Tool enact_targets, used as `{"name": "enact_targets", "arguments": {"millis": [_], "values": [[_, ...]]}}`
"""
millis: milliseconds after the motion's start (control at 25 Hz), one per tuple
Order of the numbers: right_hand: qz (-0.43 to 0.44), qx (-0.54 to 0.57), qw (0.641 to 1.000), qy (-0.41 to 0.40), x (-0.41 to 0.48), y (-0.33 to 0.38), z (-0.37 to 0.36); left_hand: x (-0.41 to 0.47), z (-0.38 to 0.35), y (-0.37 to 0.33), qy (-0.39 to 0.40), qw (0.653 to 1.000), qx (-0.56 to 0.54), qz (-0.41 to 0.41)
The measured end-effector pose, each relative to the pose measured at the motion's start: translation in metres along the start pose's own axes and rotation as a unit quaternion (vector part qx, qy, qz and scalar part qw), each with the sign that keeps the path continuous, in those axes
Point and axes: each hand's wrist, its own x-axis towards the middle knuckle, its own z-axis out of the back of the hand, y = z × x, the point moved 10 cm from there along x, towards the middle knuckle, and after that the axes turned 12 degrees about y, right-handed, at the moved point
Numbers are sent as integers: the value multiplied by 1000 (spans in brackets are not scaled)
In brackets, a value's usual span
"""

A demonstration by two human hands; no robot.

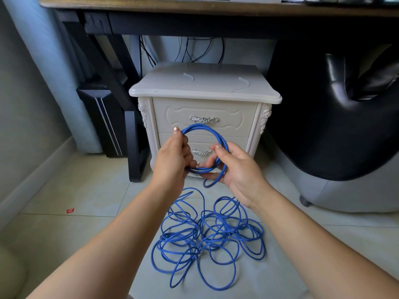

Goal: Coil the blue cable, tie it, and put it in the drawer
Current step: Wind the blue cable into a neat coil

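Now we hold coil (203, 125) in left hand (174, 156), fingers curled round it; right hand (237, 169) pinches cable (225, 168). Slack (225, 225) lies below, nearer right hand.

Soft, even daylight here, a bit cool and bluish. The curtain (32, 61) on the left glows, so the light seems to come from that side. The pale floor (86, 201) and cabinet top (205, 83) are bright but not blown out, and it's murky under the desk (151, 5). The blue cable (225, 224) throws only faint shadows. There are glare streaks on the black chair (334, 72). The centre is sharp, but fisheye bends the desk edge and stretches the forearms (97, 255) near the bottom corners.
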Motion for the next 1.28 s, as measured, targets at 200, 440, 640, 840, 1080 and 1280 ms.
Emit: {"name": "enact_targets", "arguments": {"millis": [200, 440, 640, 840, 1080, 1280], "values": [[14, 4, 999, -31, 1, 11, 16, -7, -18, 11, 123, 987, -77, 62], [-44, -265, 963, 31, 7, 13, 10, -6, -12, 11, 116, 977, 116, 137], [-61, -304, 950, 32, 8, 12, 9, -3, -19, 11, 144, 961, 209, 114], [-50, -121, 991, 18, 7, 7, 16, 0, -10, -1, 66, 987, 136, 52], [-94, -52, 994, 33, -1, -6, 15, -2, 4, -12, -26, 995, 98, -9], [-47, 36, 998, 9, -1, -2, 8, -7, 5, -2, -88, 996, -12, 1]]}}
